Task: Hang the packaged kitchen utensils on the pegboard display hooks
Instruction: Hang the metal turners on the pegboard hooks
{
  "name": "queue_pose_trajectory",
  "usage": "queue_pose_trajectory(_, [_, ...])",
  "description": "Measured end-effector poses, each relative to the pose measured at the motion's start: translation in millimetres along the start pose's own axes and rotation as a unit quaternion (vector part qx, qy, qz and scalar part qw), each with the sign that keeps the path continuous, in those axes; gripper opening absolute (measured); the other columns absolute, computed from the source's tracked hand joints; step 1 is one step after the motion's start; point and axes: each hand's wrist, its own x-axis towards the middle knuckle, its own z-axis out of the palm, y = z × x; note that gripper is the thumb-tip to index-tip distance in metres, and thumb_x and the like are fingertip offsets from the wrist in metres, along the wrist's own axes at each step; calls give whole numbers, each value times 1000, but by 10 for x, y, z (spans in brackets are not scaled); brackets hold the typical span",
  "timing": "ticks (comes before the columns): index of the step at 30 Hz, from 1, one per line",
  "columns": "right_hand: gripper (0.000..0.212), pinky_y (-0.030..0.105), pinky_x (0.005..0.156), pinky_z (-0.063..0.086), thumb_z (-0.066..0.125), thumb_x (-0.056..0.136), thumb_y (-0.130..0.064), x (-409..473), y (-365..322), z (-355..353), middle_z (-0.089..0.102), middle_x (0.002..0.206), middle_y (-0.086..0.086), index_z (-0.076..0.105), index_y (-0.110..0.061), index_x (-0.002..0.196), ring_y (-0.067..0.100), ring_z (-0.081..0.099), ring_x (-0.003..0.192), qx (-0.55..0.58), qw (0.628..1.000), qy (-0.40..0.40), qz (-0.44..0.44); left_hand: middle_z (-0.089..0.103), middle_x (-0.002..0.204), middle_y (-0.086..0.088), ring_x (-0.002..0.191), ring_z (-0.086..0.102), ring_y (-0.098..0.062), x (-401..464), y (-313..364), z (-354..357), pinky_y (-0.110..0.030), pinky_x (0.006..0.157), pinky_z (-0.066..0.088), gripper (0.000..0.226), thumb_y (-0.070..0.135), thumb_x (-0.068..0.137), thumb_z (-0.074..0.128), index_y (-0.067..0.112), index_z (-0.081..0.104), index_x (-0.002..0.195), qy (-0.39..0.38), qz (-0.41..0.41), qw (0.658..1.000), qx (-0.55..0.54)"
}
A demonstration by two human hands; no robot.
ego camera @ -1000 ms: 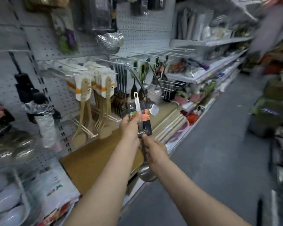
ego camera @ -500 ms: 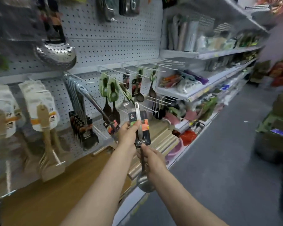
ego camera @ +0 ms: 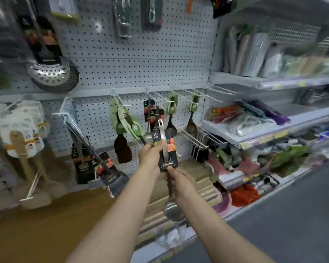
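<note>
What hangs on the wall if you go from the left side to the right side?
Wooden spatulas → big holey skimmer → steel turners → green-carded black spatula → the ladle held by both hands → green-carded spoon → shelves.

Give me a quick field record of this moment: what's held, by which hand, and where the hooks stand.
held item: packaged ladle, upright, bowl down
left hand: pinches the card near its top
right hand: grips the handle under the card
hang status: not yet on a hook
nearest match: same dark cards hanging on a hook behind the ladle's top
free hooks: bare prongs to the right
backing: pegboard
</note>
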Motion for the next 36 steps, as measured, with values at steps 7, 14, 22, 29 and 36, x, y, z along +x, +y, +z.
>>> queue_pose_trajectory(7, [23, 19, 44, 48, 72, 91, -2, 522, -383, -41, 66, 58, 7, 62, -12, 72, 13, 60, 46, 4, 1000, -22, -2, 76, 97, -15, 72, 71, -25, 454, -20, 449, -39, 67, 61, 7, 11, 91, 73, 12, 70, 97, -13, 28, 999, 36])
queue_pose_trajectory(14, [12, 20, 48, 49, 75, 89, -3, 942, -491, 31, 67, 81, 13, 65, -8, 86, 18, 61, 61, -3, 1000, -20, 8, 73, 83, -8, 55, 69, -16, 822, -11, 597, -26, 43, 52, 21, 10, 91, 72, 7, 67, 111, 2, 20, 999, 32])
queue_pose_trajectory(22, [11, 27, 60, 52, 77, 87, -4, 1300, -466, 76, 70, 84, 14, 67, -6, 89, 23, 64, 73, -18, 999, -21, 26, 74, 84, -8, 52, 70, -15, 1116, -79, 580, -26, 43, 52, 18, 11, 91, 73, 8, 67, 108, 29, 25, 999, 28])
queue_pose_trajectory(29, [23, 30, 74, 56, 76, 87, -3, 1407, -416, 58, 72, 84, 12, 67, 0, 109, 21, 67, 76, 20, 998, -52, 17, 77, 96, -12, 65, 74, -15, 1203, -94, 574, -26, 50, 55, 14, 13, 91, 73, 10, 68, 104, -4, 66, 996, 54])
queue_pose_trajectory(36, [9, 27, 71, 55, 75, 88, -2, 1506, -444, 67, 73, 78, 9, 69, -5, 95, 20, 66, 72, 14, 998, -61, 12, 77, 95, -12, 72, 73, -20, 1270, -99, 594, -27, 52, 55, 11, 13, 91, 73, 9, 69, 100, 2, 70, 996, 54])
